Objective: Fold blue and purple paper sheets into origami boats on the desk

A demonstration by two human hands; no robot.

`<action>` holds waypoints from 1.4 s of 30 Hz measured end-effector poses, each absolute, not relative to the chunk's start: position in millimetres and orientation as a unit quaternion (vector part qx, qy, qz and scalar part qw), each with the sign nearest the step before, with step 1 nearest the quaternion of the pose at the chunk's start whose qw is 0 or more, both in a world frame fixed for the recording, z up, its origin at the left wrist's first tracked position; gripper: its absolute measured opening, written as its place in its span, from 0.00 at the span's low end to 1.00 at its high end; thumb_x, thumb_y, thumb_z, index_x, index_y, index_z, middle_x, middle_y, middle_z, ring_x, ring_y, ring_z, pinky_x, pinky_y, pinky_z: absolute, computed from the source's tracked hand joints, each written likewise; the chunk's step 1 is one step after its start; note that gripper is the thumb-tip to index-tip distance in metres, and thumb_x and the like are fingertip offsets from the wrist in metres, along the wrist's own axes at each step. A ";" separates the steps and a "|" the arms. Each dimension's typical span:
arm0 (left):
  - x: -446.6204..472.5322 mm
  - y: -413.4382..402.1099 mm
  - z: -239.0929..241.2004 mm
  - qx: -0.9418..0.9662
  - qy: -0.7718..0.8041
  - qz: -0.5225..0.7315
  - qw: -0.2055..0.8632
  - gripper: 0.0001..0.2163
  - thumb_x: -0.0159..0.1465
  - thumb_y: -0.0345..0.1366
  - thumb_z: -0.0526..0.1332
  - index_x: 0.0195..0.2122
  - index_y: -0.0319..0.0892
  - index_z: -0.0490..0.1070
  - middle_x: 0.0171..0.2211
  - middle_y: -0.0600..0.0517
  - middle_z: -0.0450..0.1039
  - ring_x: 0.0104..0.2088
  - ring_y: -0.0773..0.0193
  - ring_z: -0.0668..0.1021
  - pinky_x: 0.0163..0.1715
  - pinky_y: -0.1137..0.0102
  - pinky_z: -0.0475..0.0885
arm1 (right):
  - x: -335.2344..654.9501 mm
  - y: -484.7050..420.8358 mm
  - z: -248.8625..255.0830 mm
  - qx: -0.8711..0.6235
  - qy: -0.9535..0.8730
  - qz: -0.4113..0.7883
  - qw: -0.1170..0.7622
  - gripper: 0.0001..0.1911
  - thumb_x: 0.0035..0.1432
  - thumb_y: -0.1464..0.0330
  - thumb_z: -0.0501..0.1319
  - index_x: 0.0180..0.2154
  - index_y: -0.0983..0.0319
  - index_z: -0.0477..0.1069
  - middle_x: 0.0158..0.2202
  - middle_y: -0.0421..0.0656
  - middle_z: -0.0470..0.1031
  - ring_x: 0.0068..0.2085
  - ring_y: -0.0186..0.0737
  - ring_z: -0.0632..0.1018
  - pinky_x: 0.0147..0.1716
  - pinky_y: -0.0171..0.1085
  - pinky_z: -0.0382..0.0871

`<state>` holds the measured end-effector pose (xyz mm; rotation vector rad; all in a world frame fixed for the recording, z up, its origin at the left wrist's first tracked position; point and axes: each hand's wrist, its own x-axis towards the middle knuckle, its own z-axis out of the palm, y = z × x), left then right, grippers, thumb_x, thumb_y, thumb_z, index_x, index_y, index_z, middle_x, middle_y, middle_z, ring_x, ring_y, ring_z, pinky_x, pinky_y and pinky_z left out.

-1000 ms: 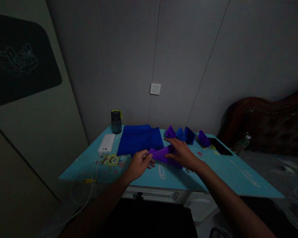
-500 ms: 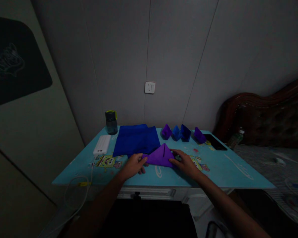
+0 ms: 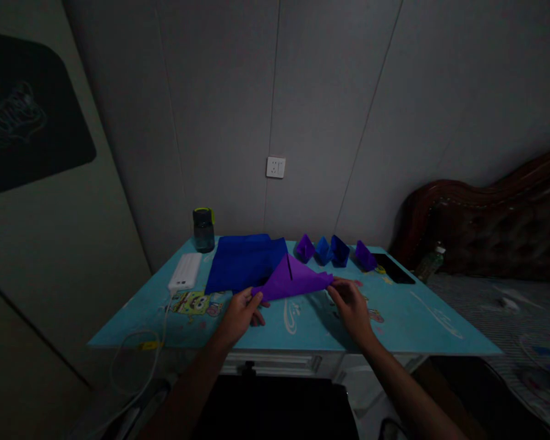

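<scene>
A folded sheet of purple paper point(image 3: 293, 281), roughly triangular with its peak up and a dark slit near the top, is held above the table's front half. My left hand point(image 3: 244, 310) pinches its left corner between thumb and fingers. At the right corner, my right hand point(image 3: 349, 304) grips the paper with thumb and fingertips. Just behind it lie blue sheets of paper point(image 3: 241, 263), partly covered by the purple one. Farther back stand folded paper shapes: a purple one point(image 3: 305, 248), a light blue one point(image 3: 323, 250), a dark blue one point(image 3: 340, 251) and another purple one point(image 3: 365, 256).
A dark bottle point(image 3: 204, 230) stands at the back left of the turquoise table point(image 3: 407, 324). Near it is a white power bank point(image 3: 186, 271) with a cable point(image 3: 165, 321) hanging over the front edge. A black phone point(image 3: 393, 268) lies at the right.
My right hand has moved from the paper's front face out to its right corner. The purple paper is now stretched wider, its right end raised. My left hand keeps its corner.
</scene>
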<state>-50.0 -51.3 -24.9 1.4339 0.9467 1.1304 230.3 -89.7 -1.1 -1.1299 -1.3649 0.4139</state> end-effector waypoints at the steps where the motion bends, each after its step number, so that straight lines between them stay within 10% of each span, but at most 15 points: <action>1: -49.9 -51.7 -24.6 0.598 0.394 0.472 0.515 0.18 0.61 0.52 0.57 0.37 0.39 0.65 0.33 0.45 0.78 0.16 0.69 0.75 0.15 0.76 0.63 | 228.7 -89.3 -1.3 -0.489 -0.588 0.186 0.616 0.13 0.57 0.58 0.63 0.38 0.59 0.69 0.43 0.46 0.74 0.41 0.43 0.76 0.43 0.44 0.71; 42: -50.0 -55.0 -21.1 0.571 0.445 0.535 0.436 0.16 0.61 0.50 0.57 0.33 0.40 0.65 0.30 0.51 0.77 0.13 0.73 0.71 0.13 0.77 0.61 | 211.4 -80.1 -19.9 -0.480 -0.518 0.332 0.625 0.21 0.52 0.56 0.66 0.46 0.60 0.75 0.43 0.46 0.79 0.41 0.45 0.78 0.46 0.47 0.71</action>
